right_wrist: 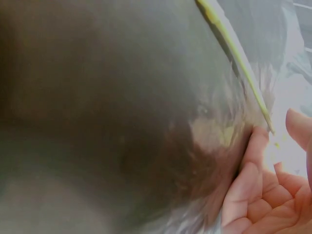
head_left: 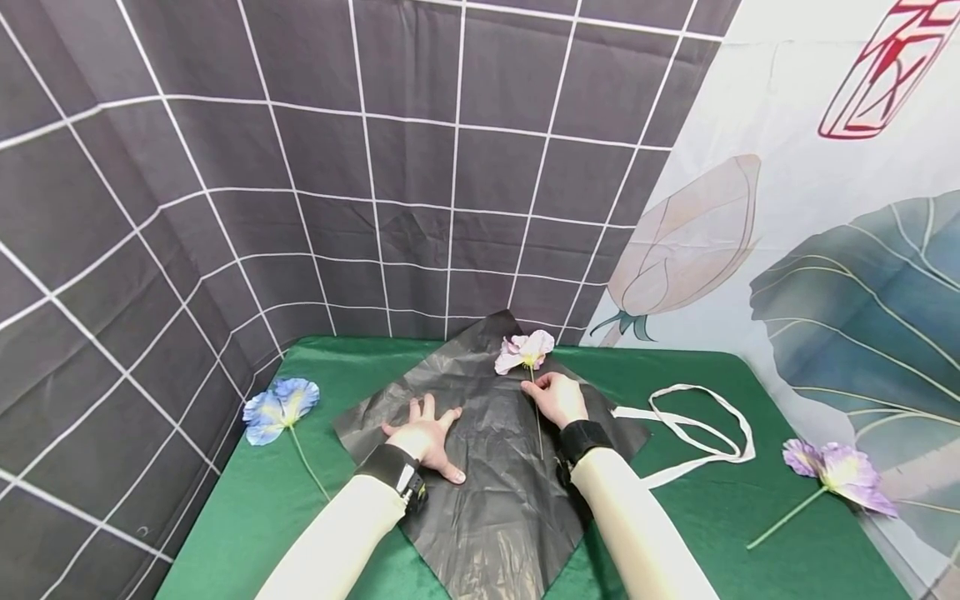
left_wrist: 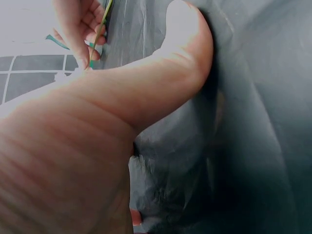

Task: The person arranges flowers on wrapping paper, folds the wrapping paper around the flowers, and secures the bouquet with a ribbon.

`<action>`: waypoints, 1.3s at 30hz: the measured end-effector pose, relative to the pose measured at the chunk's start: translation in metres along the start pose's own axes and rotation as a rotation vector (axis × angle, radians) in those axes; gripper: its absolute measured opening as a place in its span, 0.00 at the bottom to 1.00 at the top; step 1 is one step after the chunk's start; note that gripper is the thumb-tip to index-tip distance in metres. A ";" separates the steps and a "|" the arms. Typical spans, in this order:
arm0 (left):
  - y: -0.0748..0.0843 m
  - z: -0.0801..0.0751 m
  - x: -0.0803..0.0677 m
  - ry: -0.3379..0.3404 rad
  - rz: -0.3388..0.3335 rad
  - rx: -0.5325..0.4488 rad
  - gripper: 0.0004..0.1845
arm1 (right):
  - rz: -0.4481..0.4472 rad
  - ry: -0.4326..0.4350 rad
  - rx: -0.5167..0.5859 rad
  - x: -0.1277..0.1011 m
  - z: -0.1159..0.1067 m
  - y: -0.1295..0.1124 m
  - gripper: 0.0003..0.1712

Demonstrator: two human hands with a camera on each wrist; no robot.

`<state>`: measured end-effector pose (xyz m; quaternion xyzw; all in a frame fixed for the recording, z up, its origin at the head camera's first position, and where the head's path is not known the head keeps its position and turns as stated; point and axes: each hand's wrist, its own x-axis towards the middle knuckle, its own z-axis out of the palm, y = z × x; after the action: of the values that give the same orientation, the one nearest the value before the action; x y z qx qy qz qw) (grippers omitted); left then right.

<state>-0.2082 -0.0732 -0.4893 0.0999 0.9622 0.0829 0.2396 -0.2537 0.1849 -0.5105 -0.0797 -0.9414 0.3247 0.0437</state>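
A: From the head camera, where do the hands sit?

B: The left hand (head_left: 425, 433) lies flat with fingers spread on the black sheet (head_left: 487, 492), which covers the middle of the green table (head_left: 262, 500). The right hand (head_left: 558, 397) pinches the stem of the pink flower (head_left: 525, 350); its bloom rests near the sheet's far corner.

A: And around them?

B: A blue flower (head_left: 279, 407) lies to the left of the sheet, a white ribbon (head_left: 697, 433) to its right, and a purple flower (head_left: 836, 471) further right.

A: The left wrist view?

B: The thumb (left_wrist: 187, 44) presses the sheet (left_wrist: 263, 122), and the right hand's fingers (left_wrist: 78, 24) curl around the green stem (left_wrist: 100, 29).

A: The right wrist view?

B: It is blurred. The stem (right_wrist: 234, 58) crosses the sheet (right_wrist: 122, 122), with the fingertips (right_wrist: 253, 161) beside its end.
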 end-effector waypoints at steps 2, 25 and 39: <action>0.000 0.001 0.001 0.000 -0.004 0.003 0.65 | -0.004 -0.005 0.002 0.000 -0.001 0.000 0.19; 0.000 -0.002 0.000 0.012 0.014 0.011 0.65 | 0.018 0.100 -0.114 -0.046 -0.168 0.139 0.33; -0.001 -0.001 0.002 0.015 0.011 0.013 0.65 | 0.432 -0.103 -0.434 -0.136 -0.265 0.271 0.39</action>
<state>-0.2107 -0.0735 -0.4890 0.1063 0.9639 0.0786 0.2313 -0.0516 0.5313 -0.4737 -0.2688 -0.9511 0.1215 -0.0919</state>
